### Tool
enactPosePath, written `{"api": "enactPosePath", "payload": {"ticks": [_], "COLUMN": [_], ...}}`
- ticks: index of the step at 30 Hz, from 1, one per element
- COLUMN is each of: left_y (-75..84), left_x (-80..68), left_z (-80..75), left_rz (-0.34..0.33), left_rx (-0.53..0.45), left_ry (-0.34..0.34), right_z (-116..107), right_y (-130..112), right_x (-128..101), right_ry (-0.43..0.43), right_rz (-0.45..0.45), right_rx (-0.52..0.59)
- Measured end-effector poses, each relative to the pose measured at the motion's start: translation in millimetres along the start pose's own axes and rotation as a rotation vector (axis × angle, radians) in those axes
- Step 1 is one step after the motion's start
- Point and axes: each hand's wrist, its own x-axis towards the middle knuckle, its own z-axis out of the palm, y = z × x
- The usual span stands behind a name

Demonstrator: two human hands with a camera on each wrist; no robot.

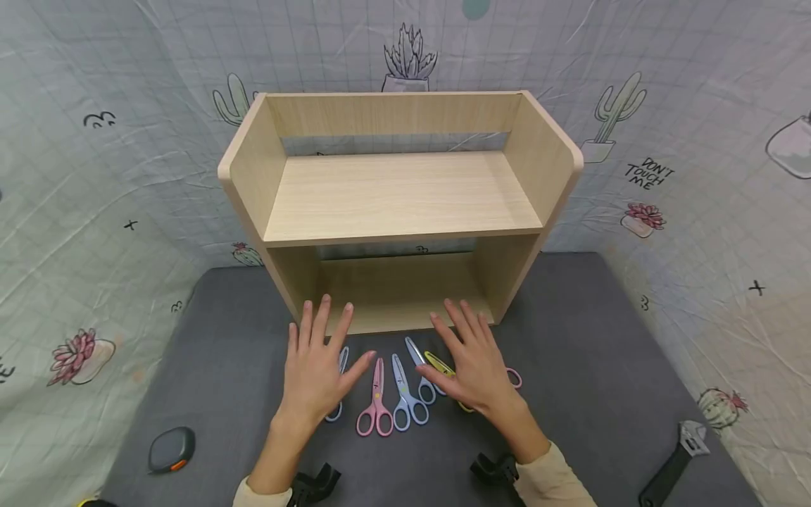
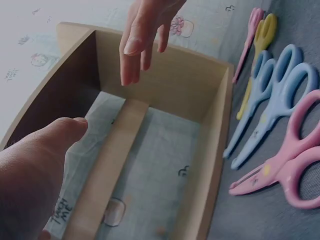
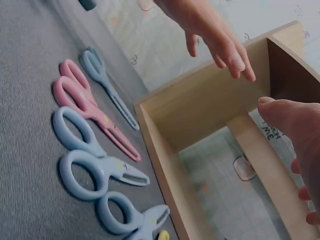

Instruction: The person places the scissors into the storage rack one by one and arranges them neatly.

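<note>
Plastic-handled scissors, six pairs in blue, pink and yellow, lie in a loose row on a dark grey table, at about 6 o'clock from the middle of the head view. Their blades point roughly to 12, toward a pale wood-grain two-tier shelf unit standing just beyond the tips.

From left to right come a blue pair, partly hidden, a pink pair, two light-blue pairs close together, a yellow pair and another pink pair.

The left hand, at 7 o'clock, and the right hand, at 5, have their fingers straight and spread; neither grips anything. Both seem raised above the row, though contact beneath the palms cannot be judged.

A black-and-orange rounded tape measure lies near 8 o'clock and a dark-handled metal adjustable wrench near 4, both well apart from the scissors.

By my reading, this is a pause with free hands, before any pair is picked up. Taking one would call for lowering a hand and curling finger and thumb about a single handle, without nudging its neighbours.
</note>
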Motion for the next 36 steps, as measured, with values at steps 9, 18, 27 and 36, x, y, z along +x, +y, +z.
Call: {"api": "enactPosePath", "payload": {"ticks": [9, 18, 27, 36], "left_y": [-14.1, -25.4, -30.2, -37.9], "left_x": [11.8, 29.8, 52.0, 78.1], "left_z": [-14.8, -34.2, -54.9, -73.0], "left_rz": [0.015, 0.051, 0.039, -0.075], "left_rx": [-0.040, -0.103, -0.215, -0.336], "left_ry": [0.200, 0.449, 0.669, 0.762], "right_z": [10, 25, 39, 59], "right_y": [-16, -44, -72, -91], "right_x": [9, 12, 12, 7], "right_ry": [-0.002, -0.027, -0.068, -0.076], "right_rz": [-0.045, -0.094, -0.109, -0.131], "right_rx": [0.041, 0.066, 0.103, 0.097]}}
